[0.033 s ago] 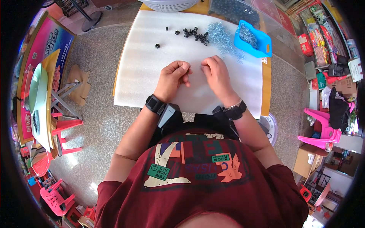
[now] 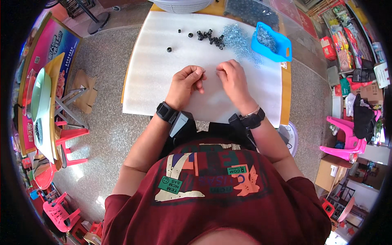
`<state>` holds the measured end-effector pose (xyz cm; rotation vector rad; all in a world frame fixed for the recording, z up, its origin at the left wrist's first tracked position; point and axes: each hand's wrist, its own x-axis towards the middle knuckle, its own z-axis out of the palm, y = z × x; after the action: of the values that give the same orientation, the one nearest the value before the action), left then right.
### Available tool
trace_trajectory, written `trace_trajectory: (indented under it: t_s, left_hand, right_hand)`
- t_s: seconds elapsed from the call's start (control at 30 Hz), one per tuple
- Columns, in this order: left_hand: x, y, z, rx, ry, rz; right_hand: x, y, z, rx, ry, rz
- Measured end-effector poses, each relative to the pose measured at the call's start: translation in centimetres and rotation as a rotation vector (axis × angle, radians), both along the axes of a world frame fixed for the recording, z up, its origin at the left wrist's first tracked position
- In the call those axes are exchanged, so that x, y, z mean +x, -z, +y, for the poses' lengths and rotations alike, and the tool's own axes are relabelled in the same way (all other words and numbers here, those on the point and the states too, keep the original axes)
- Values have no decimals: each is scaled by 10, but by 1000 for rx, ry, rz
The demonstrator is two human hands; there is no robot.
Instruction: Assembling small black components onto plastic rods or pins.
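Note:
Over the white sheet (image 2: 163, 73), my left hand (image 2: 183, 83) pinches thumb against forefinger, with a tiny pale bit at the tips too small to name. A short gap away, my right hand (image 2: 233, 81) is also closed, its fingertips pressed together and turned toward the left. Whatever it holds is hidden. Beyond the hands lies a cluster of small black round parts (image 2: 213, 39), with a few loose ones to its left, including a black ring-like piece (image 2: 169, 49). Beside the cluster spreads a heap of small clear bluish pieces (image 2: 237, 38).
A blue basket (image 2: 284, 52) with more clear pieces stands at the sheet's far right. Behind it is a clear plastic bin (image 2: 249, 14) of dark parts. A pale perforated basket (image 2: 179, 5) sits at the far edge. Pink chairs (image 2: 347, 136) and red stools stand around on the floor.

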<state>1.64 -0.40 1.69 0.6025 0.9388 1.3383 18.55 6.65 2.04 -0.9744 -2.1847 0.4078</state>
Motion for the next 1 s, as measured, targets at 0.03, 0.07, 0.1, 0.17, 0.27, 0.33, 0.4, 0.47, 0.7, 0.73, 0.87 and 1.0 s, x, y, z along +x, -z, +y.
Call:
trace_trajectory:
  t_s: [0.03,0.07,0.1,0.17,0.27,0.33,0.4,0.47,0.7,0.73,0.87,1.0]
  left_hand:
    - [0,-1,0,3,7,-1]
    - [-1,-1,0,5,15,-2]
    - [-1,-2,1,8,22,-2]
    - [0,-2,1,5,25,3]
    - [-1,3,0,11,30,40]
    - [0,4,1,21,40,87]
    - [1,1,0,28,48,147]
    - [2,-5,0,22,49,182]
    - [5,-3,0,54,48,233]
    - [5,-2,0,68,43,220]
    - [3,5,0,98,29,157]
    - [2,8,0,35,-16,-93]
  right_hand:
    - [2,2,2,71,16,-59]
    - [2,3,3,50,34,-9]
    - [-1,1,2,29,50,42]
    - [-6,-8,-1,-60,76,59]
    - [-16,-32,-18,-236,72,-23]
    - [-22,-34,-22,-309,39,-44]
    - [-24,-25,-21,-287,17,-14]
    - [-23,-21,-21,-303,2,44]
    - [-22,-18,-30,-273,19,124]
    - [-23,-18,-31,-267,21,137]
    - [-21,-19,-35,-341,0,251]
    - [-16,-19,-31,-358,-31,342]
